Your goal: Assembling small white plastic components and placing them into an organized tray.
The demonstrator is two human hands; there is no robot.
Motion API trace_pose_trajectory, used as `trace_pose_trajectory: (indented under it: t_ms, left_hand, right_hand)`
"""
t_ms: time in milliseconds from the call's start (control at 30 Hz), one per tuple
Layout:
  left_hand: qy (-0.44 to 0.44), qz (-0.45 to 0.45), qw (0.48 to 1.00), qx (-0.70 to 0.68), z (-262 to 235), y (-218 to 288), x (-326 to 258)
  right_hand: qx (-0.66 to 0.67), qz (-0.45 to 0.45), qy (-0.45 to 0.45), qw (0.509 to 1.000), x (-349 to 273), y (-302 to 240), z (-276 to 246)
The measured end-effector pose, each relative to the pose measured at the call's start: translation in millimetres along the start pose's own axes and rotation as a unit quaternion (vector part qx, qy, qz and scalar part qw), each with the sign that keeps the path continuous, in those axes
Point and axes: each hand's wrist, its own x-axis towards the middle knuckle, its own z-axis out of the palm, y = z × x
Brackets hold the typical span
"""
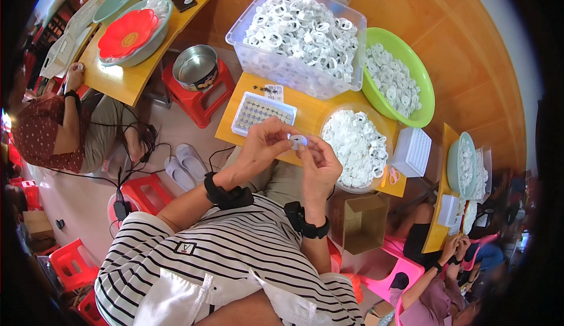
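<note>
Between my two hands, above the near edge of the yellow table (235, 127), is a small white plastic part (298, 140) with a dark spot in its middle. My left hand (267, 145) pinches it from one side, thumb against fingers. From the other side my right hand (320, 164) grips it with thumb and fingertips. Just beyond my left hand lies a white tray (239, 131) with rows of small round metallic pieces. To the right of my hands stands a round clear bowl (356, 190) heaped with similar white parts.
A clear plastic bin (294, 70) full of white parts stands at the back, beside a lime-green basin (426, 100). Nearby are a white ridged box (411, 151), pink-handled scissors (393, 175) and a cardboard box (364, 223). Two people sit at side tables. A red stool (201, 106) holds a metal pot (195, 66).
</note>
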Motion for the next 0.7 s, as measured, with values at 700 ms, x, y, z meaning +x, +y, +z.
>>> trace_pose_trajectory:
  t_ms: [700]
  left_hand:
    - [0.019, 0.044, 0.998, 0.048, 2, 4, 13]
  right_hand:
    - [-0.136, -0.009, -0.055, 0.989, 7, -6, -4]
